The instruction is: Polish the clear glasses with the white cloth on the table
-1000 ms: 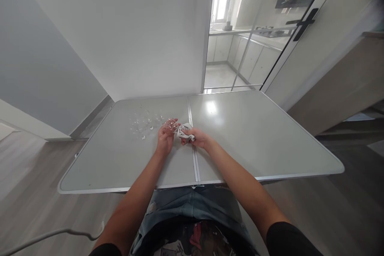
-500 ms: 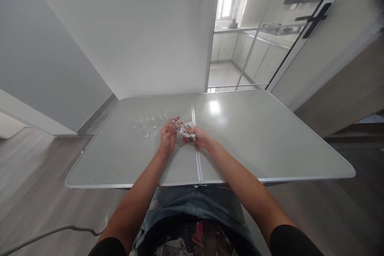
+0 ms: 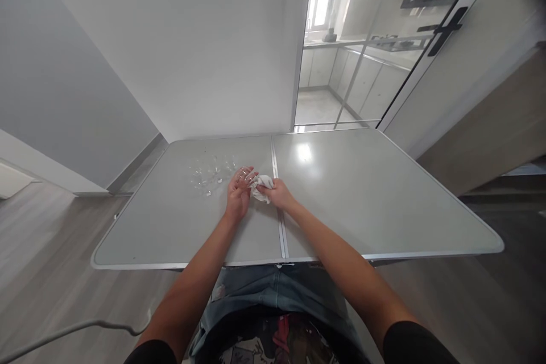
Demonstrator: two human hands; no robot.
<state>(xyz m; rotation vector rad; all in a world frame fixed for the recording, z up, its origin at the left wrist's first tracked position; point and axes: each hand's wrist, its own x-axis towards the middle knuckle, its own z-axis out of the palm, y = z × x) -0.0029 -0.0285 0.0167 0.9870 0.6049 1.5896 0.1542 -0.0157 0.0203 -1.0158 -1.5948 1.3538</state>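
Note:
My left hand (image 3: 239, 192) is closed round a clear, see-through piece (image 3: 246, 175), perhaps a small cup; its exact kind is too faint to make out. Pressed against its right side is a crumpled white cloth (image 3: 261, 186). My right hand (image 3: 279, 193) grips that cloth, fingers partly hidden behind it. To the left, several clear see-through pieces (image 3: 209, 176) lie in a loose cluster on the table, with small white bits among them.
The pale grey folding table (image 3: 362, 199) has a metal rim and a centre seam. A white wall (image 3: 191, 57) and a glass door with a black handle (image 3: 446, 31) stand behind it. A grey cable (image 3: 85, 324) hangs at the lower left.
The white cloth has turned and bunched differently against the clear piece, and my right hand has shifted slightly. My left hand stays almost in place; the loose clear pieces have not moved.

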